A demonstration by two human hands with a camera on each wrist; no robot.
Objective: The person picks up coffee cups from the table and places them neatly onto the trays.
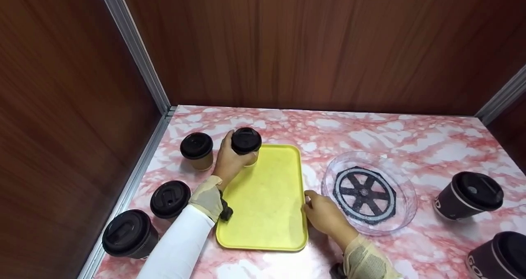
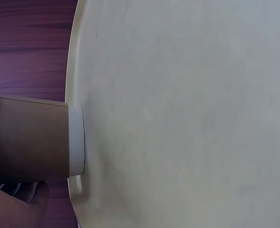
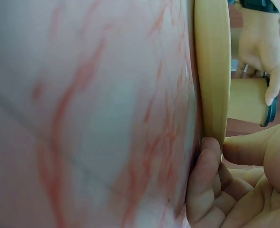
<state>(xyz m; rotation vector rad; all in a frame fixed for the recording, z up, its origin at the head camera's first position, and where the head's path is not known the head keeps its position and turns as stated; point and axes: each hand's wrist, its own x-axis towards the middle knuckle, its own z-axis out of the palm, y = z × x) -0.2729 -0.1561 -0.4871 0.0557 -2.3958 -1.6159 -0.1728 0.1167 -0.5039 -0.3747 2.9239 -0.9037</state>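
Note:
In the head view my left hand (image 1: pixel 231 160) grips a brown paper coffee cup (image 1: pixel 246 141) with a black lid, fingers and thumb wrapped around it. The cup is upright over the far left corner of a yellow tray (image 1: pixel 267 201). From the left wrist its pale base (image 2: pixel 76 142) shows right at the tray rim. My right hand (image 1: pixel 326 215) pinches the tray's right edge; in the right wrist view the thumb (image 3: pixel 247 151) lies on the rim and the curled fingers are at its outer side. Just left of the held cup stands another brown lidded cup (image 1: pixel 197 151).
Two more lidded cups, a smaller one (image 1: pixel 170 199) and a larger one (image 1: pixel 129 234), stand by my left forearm. Right of the tray sits a clear round container (image 1: pixel 404 207) with a dark wheel-like pattern. Two dark cups (image 1: pixel 468 194) stand far right. Wood-grain panels (image 1: pixel 312 44) enclose the table.

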